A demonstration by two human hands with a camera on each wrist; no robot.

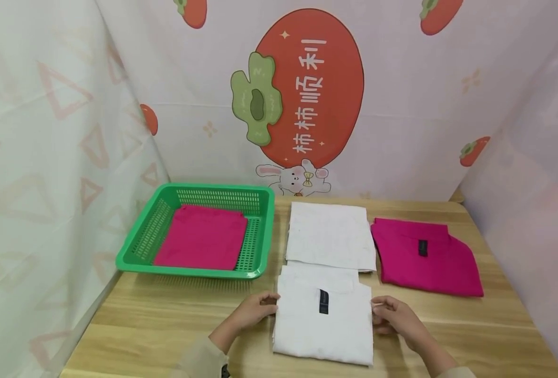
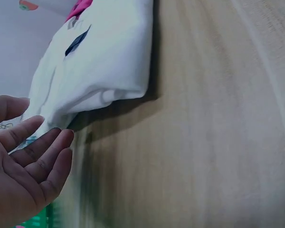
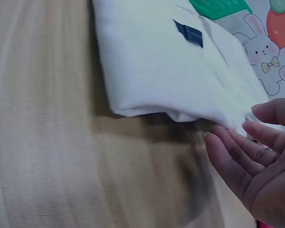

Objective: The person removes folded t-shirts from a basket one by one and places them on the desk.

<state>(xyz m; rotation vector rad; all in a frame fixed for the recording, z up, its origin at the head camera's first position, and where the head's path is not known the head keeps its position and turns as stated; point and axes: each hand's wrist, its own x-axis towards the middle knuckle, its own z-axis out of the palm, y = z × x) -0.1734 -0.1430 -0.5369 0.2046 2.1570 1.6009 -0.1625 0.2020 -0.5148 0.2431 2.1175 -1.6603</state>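
Note:
A folded white shirt (image 1: 323,331) with a dark neck label (image 1: 323,302) lies at the front middle of the table. At its left edge is my left hand (image 1: 257,308), thumb and fingers apart and loosely bent; in the left wrist view that hand (image 2: 31,161) has its palm turned up near the shirt (image 2: 104,57). My right hand (image 1: 397,317) is at the opposite edge. The right wrist view shows its fingers (image 3: 232,159) reaching the underside of the white cloth (image 3: 156,76), with the thumb lifted apart from them. Neither hand visibly pinches the fabric.
Behind lies another folded white garment (image 1: 331,236), meeting the front shirt's upper edge. A folded magenta shirt (image 1: 425,268) with a dark label is at the right. A green plastic basket (image 1: 266,236) at the left holds a folded magenta garment (image 1: 203,236). Printed cloth walls (image 1: 402,131) surround the table.

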